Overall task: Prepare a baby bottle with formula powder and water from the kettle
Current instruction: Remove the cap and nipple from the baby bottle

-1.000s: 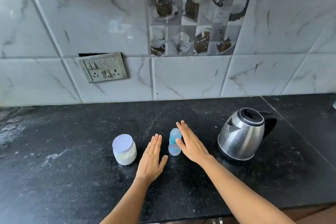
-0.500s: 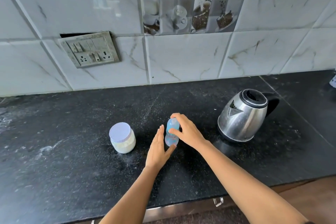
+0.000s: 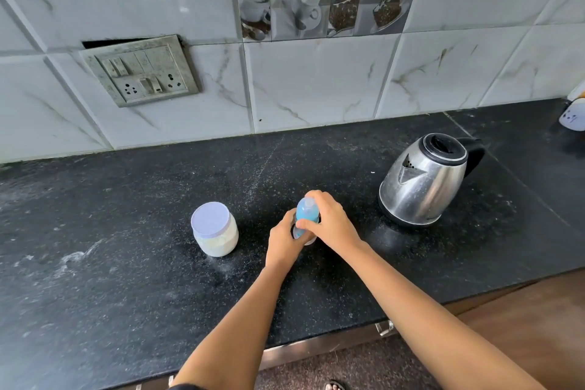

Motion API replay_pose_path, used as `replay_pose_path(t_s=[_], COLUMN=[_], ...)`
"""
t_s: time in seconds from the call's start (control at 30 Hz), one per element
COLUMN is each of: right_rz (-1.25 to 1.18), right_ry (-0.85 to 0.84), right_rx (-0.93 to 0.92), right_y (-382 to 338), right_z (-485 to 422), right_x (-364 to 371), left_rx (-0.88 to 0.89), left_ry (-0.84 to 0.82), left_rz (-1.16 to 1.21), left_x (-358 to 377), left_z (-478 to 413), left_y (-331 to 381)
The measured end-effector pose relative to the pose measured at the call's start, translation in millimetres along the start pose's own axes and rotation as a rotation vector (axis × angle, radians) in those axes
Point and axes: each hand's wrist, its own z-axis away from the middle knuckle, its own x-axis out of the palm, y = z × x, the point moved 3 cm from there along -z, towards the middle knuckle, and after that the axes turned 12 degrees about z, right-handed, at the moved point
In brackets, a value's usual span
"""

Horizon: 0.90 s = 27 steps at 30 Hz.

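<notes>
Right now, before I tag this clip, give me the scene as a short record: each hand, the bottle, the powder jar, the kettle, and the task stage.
left hand: grips the lower body of the baby bottle
right hand: grips the bottle's blue top
baby bottle: upright, base hidden by the hands
powder jar: lid on, white powder inside, left of the bottle, untouched
kettle: steel, on the countertop right of the bottle, spout facing the bottle
stage: bottle top on; nothing visibly added yet
</notes>
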Motion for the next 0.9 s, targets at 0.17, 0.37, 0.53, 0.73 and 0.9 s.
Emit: replay_pose_path(t_s=[0.17,0.37,0.53,0.73,0.9], right_rz=[-0.081,-0.04,-0.017,-0.259,-0.535], right_ry=[-0.068,-0.36,-0.514,-0.3,-0.18], right_rx=[-0.016,-0.165,-0.338,-0.187,0.091], right_y=[3,14,9,18,74], right_z=[-6,-22,-36,-53,-25], right_x=[-6,-17,-38,-77,-58], left_rx=[-0.014,-0.019,-0.016,-0.007,-0.007], left_ry=[-0.028,-0.081,-0.069,-0.025,0.015], left_rz=[0.0,-0.047,-0.079,-0.077,-0.06], left_x=[4,7,6,8,11], left_z=[-2,-8,-10,-8,-5], left_y=[-4,-5,-6,-5,-6])
